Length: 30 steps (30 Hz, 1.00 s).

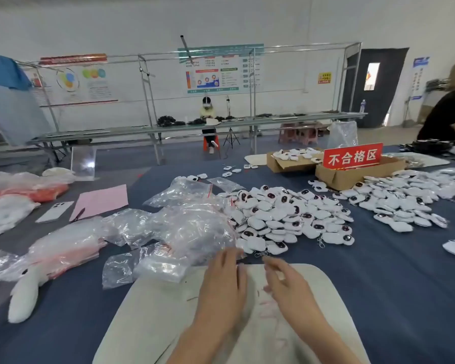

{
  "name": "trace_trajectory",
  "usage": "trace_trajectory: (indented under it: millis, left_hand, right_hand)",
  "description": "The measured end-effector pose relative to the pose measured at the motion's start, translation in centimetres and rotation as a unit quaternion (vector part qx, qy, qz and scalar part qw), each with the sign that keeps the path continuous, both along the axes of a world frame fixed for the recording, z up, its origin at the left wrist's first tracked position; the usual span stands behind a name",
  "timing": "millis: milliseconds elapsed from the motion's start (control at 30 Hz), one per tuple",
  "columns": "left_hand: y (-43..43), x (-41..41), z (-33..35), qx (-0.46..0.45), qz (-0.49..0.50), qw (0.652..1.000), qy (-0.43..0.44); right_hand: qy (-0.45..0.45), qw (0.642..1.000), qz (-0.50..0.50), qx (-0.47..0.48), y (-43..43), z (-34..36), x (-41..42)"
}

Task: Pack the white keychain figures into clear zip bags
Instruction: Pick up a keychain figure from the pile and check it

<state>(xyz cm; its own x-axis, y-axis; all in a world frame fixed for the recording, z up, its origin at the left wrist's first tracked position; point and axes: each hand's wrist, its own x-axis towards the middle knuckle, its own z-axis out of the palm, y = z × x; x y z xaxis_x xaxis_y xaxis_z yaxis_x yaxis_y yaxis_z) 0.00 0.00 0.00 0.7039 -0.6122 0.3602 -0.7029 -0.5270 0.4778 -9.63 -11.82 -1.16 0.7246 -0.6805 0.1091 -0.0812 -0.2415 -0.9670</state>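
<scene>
Left hand (222,287): palm down over the pale mat (147,311), fingers nearly straight and reaching toward the bag heap. It grips nothing that I can see.
Right hand (286,287): beside the left and apart from it, fingers loosely bent. It is blurred, so I cannot tell whether it pinches anything.
Zip bags (184,227): an empty, crumpled heap on the blue counter (378,285), just beyond the left hand's fingertips and touching the figure pile.
Keychain figures (286,216): a large loose pile beyond both hands, its near edge close to the fingertips.
Pointing and axis: the figures lie flat and overlapping, dark eye-panels mostly up. Their long axes run every way with no shared direction. A few metal clasps (321,243) trail out at the near edge.
Second pile (405,203): farther right, equally loose.
Cardboard boxes (352,172): at the back behind a red sign (352,156), one holding more figures.
Progress: no filled bag is plainly visible. By my judgement the task is at an early stage, with hundreds of figures left to pack.
</scene>
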Motion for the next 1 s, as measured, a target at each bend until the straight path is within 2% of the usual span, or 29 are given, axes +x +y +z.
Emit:
trace_trajectory:
  millis: [33, 200, 267, 367, 400, 467, 567, 667, 733, 800, 900, 1000]
  left_hand:
    - [-0.7, 1.4, 0.0, 0.021, 0.011, 0.999, -0.035]
    - [-0.9, 9.6, -0.6, 0.094, 0.100, 0.989, -0.046]
    - [0.0, 12.9, -0.2, 0.112, 0.127, 0.985, -0.031]
    - [1.2, 16.4, 0.8, 0.072, 0.173, 0.981, 0.042]
    - [1.5, 16.5, 0.8, 0.059, 0.183, 0.980, 0.043]
    - [1.9, 15.5, 0.3, 0.029, 0.189, 0.982, -0.013]
    - [1.8, 12.8, -1.0, 0.033, 0.141, 0.986, -0.081]
    - [1.4, 11.0, -2.7, 0.043, 0.112, 0.992, -0.027]
    - [1.4, 9.9, -3.1, 0.003, 0.086, 0.996, 0.022]
    - [1.7, 9.0, -3.1, -0.030, 0.064, 0.996, 0.060]
    - [2.2, 8.0, -2.7, -0.040, 0.041, 0.998, 0.041]
    - [2.4, 7.2, -1.5, -0.024, 0.044, 0.996, -0.072]
  right_hand:
    - [0.013, 1.000, 0.000, -0.020, -0.4, -0.2, 1.8]
    - [0.160, 0.974, -0.006, -0.160, -2.3, 0.0, 8.5]
    - [0.199, 0.961, -0.001, -0.193, -2.6, -0.1, 10.0]
    - [0.212, 0.956, -0.004, -0.200, -2.3, -0.1, 11.5]
    - [0.209, 0.957, 0.003, -0.202, -2.1, -0.2, 11.8]
    - [0.174, 0.965, 0.025, -0.193, -1.8, -0.4, 12.5]
    - [0.107, 0.979, 0.068, -0.161, -1.5, -0.5, 13.6]
    - [0.069, 0.985, 0.111, -0.112, -0.8, -0.5, 14.6]
    - [0.058, 0.985, 0.138, -0.090, -0.1, -0.3, 14.7]
    - [0.039, 0.986, 0.160, -0.028, 0.5, 0.2, 14.4]
    - [0.016, 0.991, 0.135, 0.011, 1.2, 1.4, 13.0]
    - [-0.022, 0.997, 0.036, -0.058, 2.3, 2.2, 10.3]
